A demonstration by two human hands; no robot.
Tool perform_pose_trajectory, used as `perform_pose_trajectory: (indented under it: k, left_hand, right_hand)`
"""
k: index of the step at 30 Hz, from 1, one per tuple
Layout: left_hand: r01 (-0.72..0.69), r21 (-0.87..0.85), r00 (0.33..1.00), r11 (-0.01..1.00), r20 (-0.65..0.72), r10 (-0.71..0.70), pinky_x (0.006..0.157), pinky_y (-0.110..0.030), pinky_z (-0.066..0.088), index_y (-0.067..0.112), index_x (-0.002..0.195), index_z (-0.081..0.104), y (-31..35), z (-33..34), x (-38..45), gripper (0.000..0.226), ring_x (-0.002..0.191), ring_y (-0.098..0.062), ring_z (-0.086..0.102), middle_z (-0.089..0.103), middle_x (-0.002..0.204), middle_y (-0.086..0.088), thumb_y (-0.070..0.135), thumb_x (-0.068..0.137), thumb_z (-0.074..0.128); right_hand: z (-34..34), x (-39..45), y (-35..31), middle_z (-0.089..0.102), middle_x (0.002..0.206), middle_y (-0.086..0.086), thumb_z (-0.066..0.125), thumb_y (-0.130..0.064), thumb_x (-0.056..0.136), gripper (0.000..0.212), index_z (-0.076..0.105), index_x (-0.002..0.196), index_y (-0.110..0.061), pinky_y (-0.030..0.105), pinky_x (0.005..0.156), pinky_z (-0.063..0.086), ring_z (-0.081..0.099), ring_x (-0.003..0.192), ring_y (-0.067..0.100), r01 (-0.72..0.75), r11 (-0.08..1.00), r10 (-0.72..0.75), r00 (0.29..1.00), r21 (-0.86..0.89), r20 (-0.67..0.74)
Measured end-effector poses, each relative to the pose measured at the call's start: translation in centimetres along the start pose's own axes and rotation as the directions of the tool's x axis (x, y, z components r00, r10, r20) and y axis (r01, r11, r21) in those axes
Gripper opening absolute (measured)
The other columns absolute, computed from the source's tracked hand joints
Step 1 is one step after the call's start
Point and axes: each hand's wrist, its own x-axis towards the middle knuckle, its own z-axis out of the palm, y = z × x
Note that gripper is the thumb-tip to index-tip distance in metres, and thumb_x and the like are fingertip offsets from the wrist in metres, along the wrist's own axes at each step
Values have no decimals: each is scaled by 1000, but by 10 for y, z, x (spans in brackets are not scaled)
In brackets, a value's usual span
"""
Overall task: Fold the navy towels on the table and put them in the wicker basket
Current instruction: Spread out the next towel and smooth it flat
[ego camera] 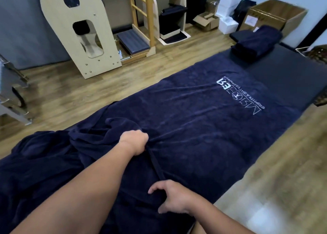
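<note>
A large navy towel (194,113) with white lettering lies spread along the black table (283,78). Its near end is bunched up at the left. My left hand (134,141) grips a raised fold of the towel near the middle of the near end. My right hand (171,196) pinches the same ridge of cloth closer to me, with some fingers spread. A stack of folded navy towels (254,42) sits at the table's far end. A wicker basket (318,55) shows partly at the right edge, beyond the table.
Wooden floor runs on both sides of the table. A pale wooden arch unit (79,30), a ladder frame (139,12) and a step box (132,42) stand at the far left. Cardboard boxes (276,16) and white boxes (228,12) sit at the far right.
</note>
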Motion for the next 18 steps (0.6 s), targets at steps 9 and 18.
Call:
perform_pose_trajectory:
  k: [9,18]
  left_hand:
    - [213,-486,866,848,-308,-394,70,-41,40,11,106,40,4,-41,17,18,95,-37,58,62,106,-12,23,95,48]
    - [120,-758,884,641,-213,-417,97,-47,44,7,158,-10,52,-74,63,86,138,-40,39,36,151,-23,18,97,49]
  right_hand:
    - [-36,-27,36,72,115,-1,70,4,72,60,74,110,-42,43,84,61,72,96,16,225,842,54,869,491,-491]
    - [-134,-75,93,44,141,-40,75,-16,76,86,40,141,-60,13,106,37,47,127,-9,44,958,-162,900,-284,-406]
